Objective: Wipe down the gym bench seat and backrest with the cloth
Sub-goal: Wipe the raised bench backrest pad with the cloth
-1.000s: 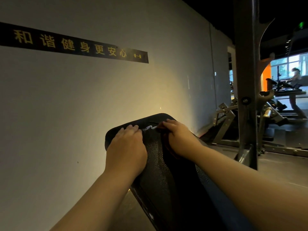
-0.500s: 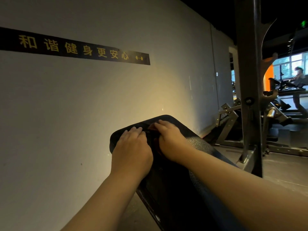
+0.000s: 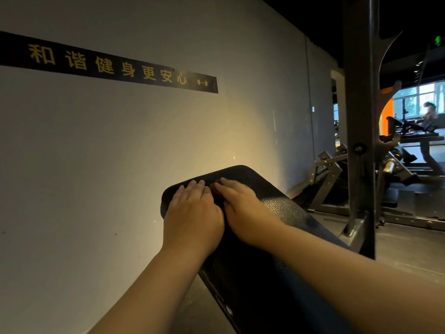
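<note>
Two hands: left hand [image 3: 192, 213] and right hand [image 3: 245, 213] lie flat, fingers straight, close together.
Pad [image 3: 284, 210]: black, pebbled, rounded far corners.
Cloth [image 3: 217, 195]: dark sliver between hands.

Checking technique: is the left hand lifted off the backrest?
No, the left hand lies flat on the backrest beside the right hand.
</note>
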`<action>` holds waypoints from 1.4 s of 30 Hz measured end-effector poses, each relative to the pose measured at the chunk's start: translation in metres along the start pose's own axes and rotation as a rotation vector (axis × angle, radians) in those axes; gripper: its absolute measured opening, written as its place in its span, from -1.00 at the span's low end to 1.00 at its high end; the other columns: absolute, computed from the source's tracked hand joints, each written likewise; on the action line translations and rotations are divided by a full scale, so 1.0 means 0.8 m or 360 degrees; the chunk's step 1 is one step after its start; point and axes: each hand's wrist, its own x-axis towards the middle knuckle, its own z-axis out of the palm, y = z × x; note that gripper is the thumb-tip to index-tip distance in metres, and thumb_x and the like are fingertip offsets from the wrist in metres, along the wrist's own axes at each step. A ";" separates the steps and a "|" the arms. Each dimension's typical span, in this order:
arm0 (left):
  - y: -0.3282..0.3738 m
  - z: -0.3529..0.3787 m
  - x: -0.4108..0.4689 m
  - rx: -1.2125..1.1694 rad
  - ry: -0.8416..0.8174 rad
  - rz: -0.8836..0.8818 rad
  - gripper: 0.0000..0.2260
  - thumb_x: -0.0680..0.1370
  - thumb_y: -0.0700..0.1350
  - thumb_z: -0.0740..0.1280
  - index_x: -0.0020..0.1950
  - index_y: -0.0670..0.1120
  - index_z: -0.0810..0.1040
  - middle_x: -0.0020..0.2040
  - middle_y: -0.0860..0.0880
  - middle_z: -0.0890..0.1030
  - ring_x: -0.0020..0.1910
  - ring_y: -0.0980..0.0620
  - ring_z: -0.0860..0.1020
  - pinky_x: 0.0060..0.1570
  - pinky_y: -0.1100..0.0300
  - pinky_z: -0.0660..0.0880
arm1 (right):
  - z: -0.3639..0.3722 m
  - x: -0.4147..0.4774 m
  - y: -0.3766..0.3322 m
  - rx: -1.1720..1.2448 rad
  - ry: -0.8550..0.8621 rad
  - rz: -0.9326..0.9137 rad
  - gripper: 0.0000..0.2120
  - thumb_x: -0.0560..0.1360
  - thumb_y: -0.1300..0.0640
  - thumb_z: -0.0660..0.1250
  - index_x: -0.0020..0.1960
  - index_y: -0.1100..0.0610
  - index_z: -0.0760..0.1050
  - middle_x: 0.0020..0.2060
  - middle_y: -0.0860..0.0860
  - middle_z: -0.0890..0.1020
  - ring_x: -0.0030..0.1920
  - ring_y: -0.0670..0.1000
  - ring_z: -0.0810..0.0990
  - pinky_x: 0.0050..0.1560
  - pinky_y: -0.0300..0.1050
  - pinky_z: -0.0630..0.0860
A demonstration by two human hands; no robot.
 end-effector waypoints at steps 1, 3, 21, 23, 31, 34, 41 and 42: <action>-0.001 0.000 0.000 -0.0005 -0.0004 -0.0004 -0.55 0.71 -0.04 -0.04 0.62 -0.03 0.18 0.62 0.02 0.16 0.61 0.06 0.05 0.59 0.12 -0.10 | -0.002 -0.010 -0.002 0.0019 -0.0020 -0.0057 -0.54 0.68 0.25 0.10 0.57 0.11 0.26 0.58 0.04 0.23 0.58 0.01 0.11 0.43 -0.45 -0.13; -0.002 0.002 0.000 -0.0015 -0.0002 -0.0015 -0.55 0.71 -0.04 -0.04 0.61 -0.02 0.19 0.62 0.03 0.17 0.61 0.06 0.05 0.59 0.12 -0.09 | -0.007 -0.025 0.002 0.0041 -0.0088 -0.0132 -0.54 0.67 0.25 0.11 0.56 0.07 0.30 0.57 -0.01 0.26 0.56 -0.05 0.14 0.34 -0.58 -0.16; -0.001 0.001 -0.002 -0.0006 -0.0054 0.0004 -0.54 0.70 -0.04 0.00 0.61 -0.06 0.18 0.63 0.01 0.16 0.61 0.06 0.04 0.59 0.10 -0.09 | -0.013 -0.033 0.012 -0.0107 -0.0067 -0.0089 -0.54 0.70 0.18 0.09 0.58 -0.02 0.25 0.58 -0.09 0.21 0.57 -0.05 0.09 0.46 -0.31 -0.04; -0.003 0.000 0.002 -0.0015 -0.0063 -0.0012 -0.54 0.69 -0.04 0.02 0.61 -0.05 0.20 0.62 0.02 0.18 0.61 0.05 0.06 0.59 0.09 -0.05 | -0.020 -0.052 0.009 -0.0114 -0.0143 -0.0139 -0.53 0.71 0.15 0.08 0.59 -0.07 0.21 0.58 -0.16 0.17 0.57 -0.12 0.06 0.43 -0.36 -0.07; -0.001 -0.002 0.035 -0.0010 -0.0062 -0.0075 -0.65 0.66 -0.11 0.07 0.40 -0.08 0.46 0.40 -0.05 0.47 0.35 -0.04 0.41 0.41 0.07 0.27 | 0.002 0.040 0.012 -0.0145 -0.0060 -0.0063 -0.51 0.64 0.26 0.13 0.57 0.15 0.25 0.56 0.09 0.27 0.55 0.11 0.18 0.50 -0.23 0.02; 0.003 0.001 0.035 -0.0006 -0.0026 -0.0096 -0.66 0.66 -0.11 0.06 0.36 -0.10 0.47 0.34 -0.07 0.50 0.31 -0.06 0.43 0.39 0.05 0.28 | 0.007 0.063 0.015 -0.0090 -0.0045 -0.0020 -0.54 0.65 0.23 0.16 0.54 0.21 0.31 0.52 0.17 0.34 0.52 0.18 0.25 0.55 -0.02 0.15; 0.001 0.002 0.018 0.0074 -0.0046 -0.0054 -0.55 0.70 -0.08 -0.04 0.60 -0.08 0.21 0.62 -0.04 0.18 0.60 -0.02 0.09 0.56 0.08 -0.05 | 0.000 -0.011 0.011 -0.0139 -0.0022 -0.0125 -0.55 0.70 0.17 0.08 0.58 0.03 0.24 0.58 -0.01 0.23 0.57 0.05 0.11 0.48 -0.25 -0.06; 0.002 0.002 0.018 0.0084 -0.0037 -0.0047 -0.54 0.70 -0.07 -0.03 0.61 -0.08 0.20 0.62 -0.04 0.16 0.61 -0.02 0.07 0.57 0.08 -0.06 | -0.004 -0.024 0.012 -0.0150 -0.0034 -0.0154 -0.55 0.70 0.16 0.08 0.59 0.01 0.23 0.58 -0.04 0.22 0.57 0.02 0.10 0.45 -0.30 -0.08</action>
